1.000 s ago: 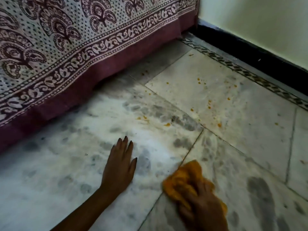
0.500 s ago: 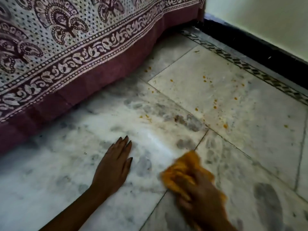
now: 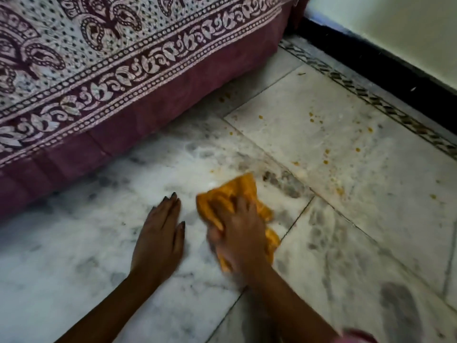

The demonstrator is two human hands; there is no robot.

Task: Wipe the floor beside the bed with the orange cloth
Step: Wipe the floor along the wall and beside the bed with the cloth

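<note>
- We see the orange cloth (image 3: 243, 188) bunched up on the floor (image 3: 74, 256), near the middle of the scene and a little to the right. It lies on a pale marble tile, just left of a dark tile joint (image 3: 298, 214).
- Our right hand (image 3: 237, 233) lies on top of the cloth. Its fingers are curled into the folds and its thumb is at the cloth's left edge, so it grips the cloth and presses it to the floor. This hand is blurred, so we cannot make out the finer lie of the fingers.
- Our left hand (image 3: 158, 238) rests flat on the floor just to the left of the cloth, not touching it. It is released, with the fingers straight and close together pointing to the far side, the thumb spread a little to the right, and nothing held.
- The bed (image 3: 123, 58) fills the far left. Its maroon and white patterned cover hangs down to the floor, and the cloth lies near it but apart from its hem.
- Small orange specks (image 3: 326, 152) are scattered on the tile to the far right of the cloth, with a few more close to the bed's hem.
- The floor around the hands shows whitish smears and grey patches.
- A patterned border strip (image 3: 371, 97) runs along the far right of the floor. Beyond it stand a black skirting (image 3: 371, 68) and a pale wall (image 3: 395, 26).
</note>
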